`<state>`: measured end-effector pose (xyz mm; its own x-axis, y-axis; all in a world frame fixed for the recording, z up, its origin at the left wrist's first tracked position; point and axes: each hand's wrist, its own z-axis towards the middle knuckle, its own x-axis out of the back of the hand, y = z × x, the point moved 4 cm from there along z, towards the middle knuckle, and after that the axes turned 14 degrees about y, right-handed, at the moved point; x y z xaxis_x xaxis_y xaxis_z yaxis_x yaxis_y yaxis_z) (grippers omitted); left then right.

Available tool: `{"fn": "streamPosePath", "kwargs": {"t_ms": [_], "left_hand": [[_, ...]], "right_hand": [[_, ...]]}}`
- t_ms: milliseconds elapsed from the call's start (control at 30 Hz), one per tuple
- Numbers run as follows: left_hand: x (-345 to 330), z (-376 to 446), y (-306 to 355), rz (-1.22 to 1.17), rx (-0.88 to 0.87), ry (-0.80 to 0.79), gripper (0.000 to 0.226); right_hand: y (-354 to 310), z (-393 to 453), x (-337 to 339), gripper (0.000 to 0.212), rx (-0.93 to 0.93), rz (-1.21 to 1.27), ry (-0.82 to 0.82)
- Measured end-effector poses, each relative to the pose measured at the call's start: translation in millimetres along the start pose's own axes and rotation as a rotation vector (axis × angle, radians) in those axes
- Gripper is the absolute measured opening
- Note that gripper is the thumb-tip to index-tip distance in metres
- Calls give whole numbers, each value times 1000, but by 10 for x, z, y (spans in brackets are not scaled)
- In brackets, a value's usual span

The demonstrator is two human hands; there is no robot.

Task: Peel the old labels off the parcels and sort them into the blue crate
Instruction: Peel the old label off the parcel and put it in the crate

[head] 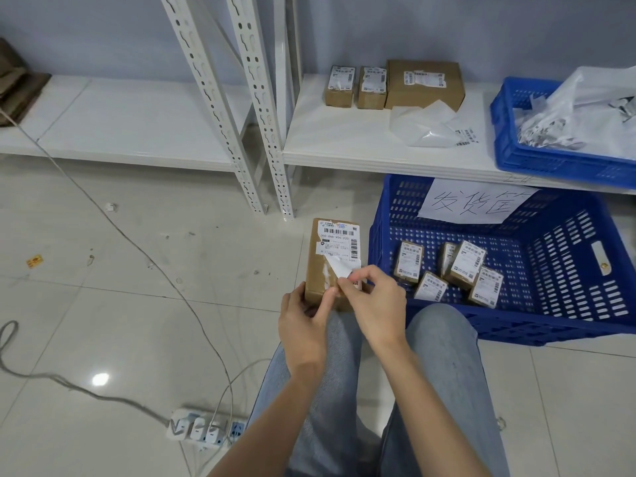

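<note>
The right hand (373,297) pinches the label (339,244)'s lifted near corner; the stuck part runs away along the parcel (318,270)'s length. The left hand (303,318) grips the parcel's near end on the knee, blue crate (385,235) just right.

White power strip (206,429) lies on tiled floor (103,287).

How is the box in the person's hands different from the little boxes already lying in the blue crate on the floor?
The held parcel is plainly bigger than the small parcels in the floor crate. Its label is half peeled, a corner curled up and pinched by the right hand while the left hand grips the box; theirs lie flat and whole. It rests on the person's knee; they lie loose at different angles. All are brown cardboard with white barcode labels.
</note>
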<state>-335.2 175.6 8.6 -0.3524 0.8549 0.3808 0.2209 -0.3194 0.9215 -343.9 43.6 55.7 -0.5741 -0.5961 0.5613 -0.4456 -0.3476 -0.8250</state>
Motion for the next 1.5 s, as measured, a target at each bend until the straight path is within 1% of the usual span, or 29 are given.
{"fn": "streamPosePath", "kwargs": {"t_ms": [67,200,433,533,633,733,800,933,1033,1200,1267,1333,1400,1500], "left_hand": [[-7,2,-5,3,1,-5,48],[-5,8,-3,-8,1,-2,49],[-1,2,0,-18,-1,1,57],[-2,-1,11,-21,-5,-6,57],[7,1,21,-21,-4,3,53],[10,5,17,-24,10,5,49],[12,10,15,-23,14,9,45],[4,5,25,-9,11,5,39],[6,6,31,-5,5,7,39],[4,10,35,0,-7,13,46],[-1,7,37,5,-14,7,47],[-1,8,36,7,-13,8,46],[1,11,33,7,-12,12,47],[0,10,29,3,-20,9,49]], "right_hand": [[-32,-29,-28,9,55,-86,-24],[-79,-2,-36,16,111,-196,-32],[-75,73,-17,21,39,-204,-53],[-64,102,-18,20,-47,-149,-51],[-13,124,-46,15,-176,-25,-55],[50,82,-32,16,-278,191,-47],[80,47,5,14,-237,245,-34],[70,-9,35,10,-45,124,-50],[40,-22,14,23,11,52,-60],[-58,7,-5,9,191,-164,-13],[-98,12,-8,6,216,-254,-33],[-131,24,-4,10,235,-317,-38],[-146,44,6,12,223,-322,-38],[-116,88,19,12,147,-260,-34]]}}
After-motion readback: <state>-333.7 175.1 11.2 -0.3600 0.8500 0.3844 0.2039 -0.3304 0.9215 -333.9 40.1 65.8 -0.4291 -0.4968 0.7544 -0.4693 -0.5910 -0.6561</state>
